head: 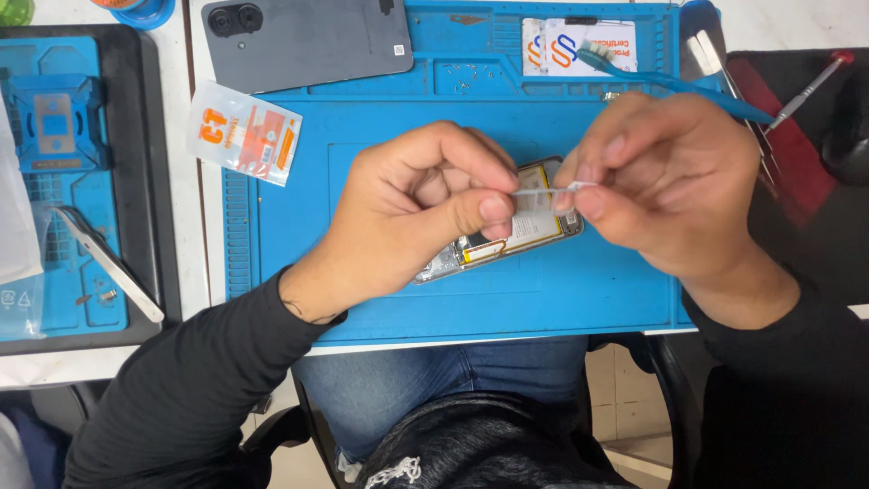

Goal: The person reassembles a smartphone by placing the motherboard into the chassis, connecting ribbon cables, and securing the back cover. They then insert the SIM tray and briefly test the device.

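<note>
We work over a blue ribbed mat (290,272). On it lies the opened phone (525,231), its long axis running lower left to upper right, with flat battery and metal frame exposed. Above it, our left hand (407,213) and right hand (665,177) each pinch one end of a thin, translucent strip (543,190) between thumb and forefinger. The strip spans the gap between the fingertips, roughly horizontal.

Flat plastic sachet (244,132), white with orange panels, lay tilted at the blue mat's (380,299) left edge. White rectangular card (566,43) with orange-and-blue emblems lay at the mat's top, right of centre.
</note>
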Demonstrator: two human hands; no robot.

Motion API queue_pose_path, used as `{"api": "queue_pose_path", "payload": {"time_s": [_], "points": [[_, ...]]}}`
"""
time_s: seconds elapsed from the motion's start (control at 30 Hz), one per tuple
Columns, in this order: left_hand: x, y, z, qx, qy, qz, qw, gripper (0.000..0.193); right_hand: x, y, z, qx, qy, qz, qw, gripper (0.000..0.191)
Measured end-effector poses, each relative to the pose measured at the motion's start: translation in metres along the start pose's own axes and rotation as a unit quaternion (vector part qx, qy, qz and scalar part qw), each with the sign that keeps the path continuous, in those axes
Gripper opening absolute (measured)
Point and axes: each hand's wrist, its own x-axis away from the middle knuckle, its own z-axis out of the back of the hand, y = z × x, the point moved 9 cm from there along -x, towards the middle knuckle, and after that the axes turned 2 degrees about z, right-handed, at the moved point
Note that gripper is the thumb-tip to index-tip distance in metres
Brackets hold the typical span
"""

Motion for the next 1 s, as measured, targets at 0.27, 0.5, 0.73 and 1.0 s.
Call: {"api": "queue_pose_path", "payload": {"time_s": [0.27,0.5,0.73,1.0], "points": [[0.0008,0.0027,-0.0033,0.024,-0.027,-0.009,0.999,0.010,0.0036,-0.0006,-0.0052,-0.040,-0.010,-0.001,0.999,0.027],[0.0020,0.0003,-0.0035,0.027,-0.026,-0.005,0.999,0.010,0.0033,-0.0002,-0.0054,-0.033,-0.015,0.006,0.999,0.025],[0.0020,0.0002,-0.0043,0.029,-0.029,-0.012,0.999,0.010,0.0036,-0.0014,-0.0071,-0.056,-0.018,0.010,0.998,0.026],[0.0024,-0.0008,-0.0028,0.025,-0.030,-0.012,0.999,0.010,0.0043,-0.0018,-0.0078,-0.050,-0.022,0.013,0.998,0.025]]}}
